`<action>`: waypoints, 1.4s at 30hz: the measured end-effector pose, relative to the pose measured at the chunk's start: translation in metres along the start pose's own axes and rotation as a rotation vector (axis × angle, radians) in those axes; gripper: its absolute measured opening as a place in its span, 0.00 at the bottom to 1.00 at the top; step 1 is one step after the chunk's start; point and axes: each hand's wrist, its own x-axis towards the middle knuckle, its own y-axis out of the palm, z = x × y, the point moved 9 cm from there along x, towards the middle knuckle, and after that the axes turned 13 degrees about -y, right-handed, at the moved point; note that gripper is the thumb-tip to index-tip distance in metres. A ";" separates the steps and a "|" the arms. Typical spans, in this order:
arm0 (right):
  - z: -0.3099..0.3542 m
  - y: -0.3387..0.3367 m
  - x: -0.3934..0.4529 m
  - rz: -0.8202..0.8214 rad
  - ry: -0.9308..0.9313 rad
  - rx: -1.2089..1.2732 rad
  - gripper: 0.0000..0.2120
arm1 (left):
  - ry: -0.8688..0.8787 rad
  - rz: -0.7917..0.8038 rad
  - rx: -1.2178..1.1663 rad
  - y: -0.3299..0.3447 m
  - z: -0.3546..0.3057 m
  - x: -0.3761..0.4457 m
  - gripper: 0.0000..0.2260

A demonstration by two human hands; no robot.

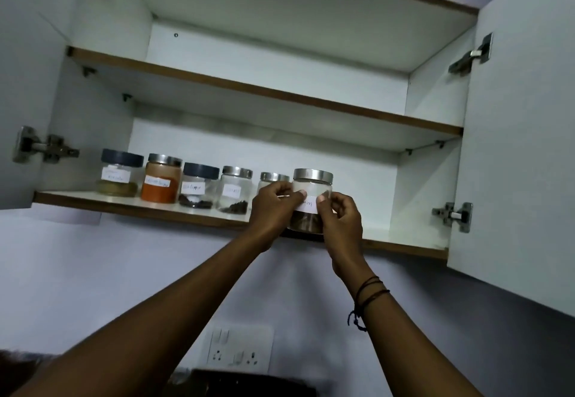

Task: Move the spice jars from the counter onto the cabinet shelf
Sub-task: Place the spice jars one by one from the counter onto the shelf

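Sixth jar [312, 200], gripped by both hands [273, 207] [340, 219], is being set on shelf [93, 197] beside five jars [199, 186] already placed.

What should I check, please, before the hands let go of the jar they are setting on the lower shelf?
1. Both hands on the jar: left hand and right hand grip the steel-lidded jar from either side: ok.
2. Jar upright: ok.
3. Base fully on the lower shelf: it sits at the front edge and the hands hide its base: cannot tell.
4. Clearance from the neighbouring jar: the left hand covers the gap: cannot tell.
5. Lid closed: it looks seated level: ok.
6. Free shelf to the jar's right: ok.
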 end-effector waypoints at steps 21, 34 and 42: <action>-0.092 0.037 0.097 0.434 0.069 -0.624 0.15 | -0.047 0.048 0.458 0.061 0.039 0.106 0.14; -0.024 -0.014 -0.009 0.220 -0.169 -0.419 0.09 | 0.280 0.053 0.322 0.056 0.032 -0.026 0.09; -0.069 -0.056 -0.167 0.370 0.025 -0.534 0.14 | -0.033 0.261 0.297 0.067 0.172 -0.129 0.12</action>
